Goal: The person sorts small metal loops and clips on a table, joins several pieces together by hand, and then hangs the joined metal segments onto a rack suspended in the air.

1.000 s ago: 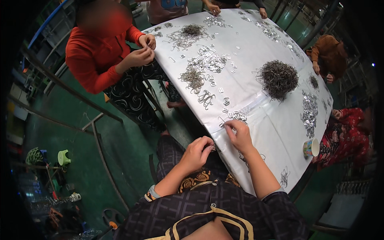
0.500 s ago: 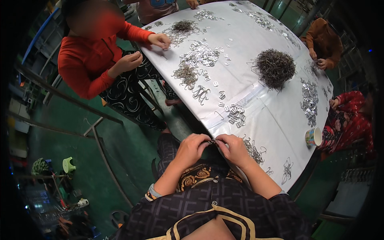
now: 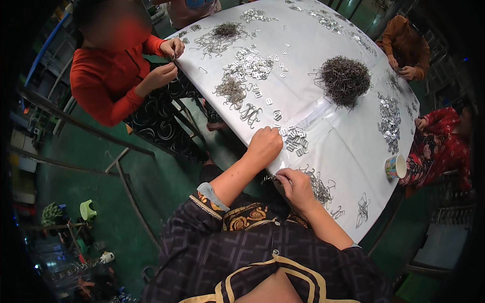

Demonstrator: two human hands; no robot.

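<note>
My left hand (image 3: 266, 145) is on the near left edge of the table, its fingers curled down beside a small pile of flat silver buckles (image 3: 295, 141). Its fingertips are hidden, so whatever it may hold does not show. Over the table's edge, close to my body, my right hand (image 3: 297, 188) pinches a small metal hook (image 3: 269, 178) between thumb and fingers. Just right of that hand lies a loose heap of thin wire hooks (image 3: 319, 187). A few larger hooks (image 3: 249, 115) rest beyond my left hand.
A dense mound of dark hooks (image 3: 346, 82) stands mid-table on the white cover (image 3: 298, 65). More buckles (image 3: 252, 64) lie far left, others (image 3: 389, 121) at right by a paper cup (image 3: 395, 166). A co-worker in red (image 3: 103, 83) sits left; others work around the far and right edges.
My left hand has left my right hand and moved up and forward to the buckle pile. My right hand stays near the edge, still pinching the hook. The red-sleeved co-worker's hands have come together.
</note>
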